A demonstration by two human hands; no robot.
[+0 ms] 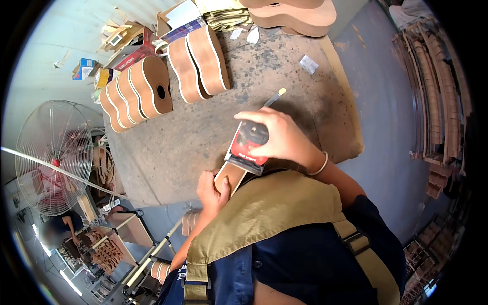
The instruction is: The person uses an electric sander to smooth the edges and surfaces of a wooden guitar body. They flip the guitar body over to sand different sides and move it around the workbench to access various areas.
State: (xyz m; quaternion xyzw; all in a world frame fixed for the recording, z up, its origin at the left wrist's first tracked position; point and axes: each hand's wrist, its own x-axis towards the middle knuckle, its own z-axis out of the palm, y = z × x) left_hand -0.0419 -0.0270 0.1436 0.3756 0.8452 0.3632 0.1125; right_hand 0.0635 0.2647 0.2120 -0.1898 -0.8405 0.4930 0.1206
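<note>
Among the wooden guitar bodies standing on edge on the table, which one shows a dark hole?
The guitar body at the right end of the left group; the others standing on edge show no hole in this view.

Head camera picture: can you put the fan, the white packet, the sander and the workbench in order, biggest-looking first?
1. Workbench
2. Wire-guarded fan
3. Red-and-black power sander
4. Small white packet

Wooden piece [231,177] partly hidden under sander [249,145], guitar bodies [300,20] cut off by top edge
</note>
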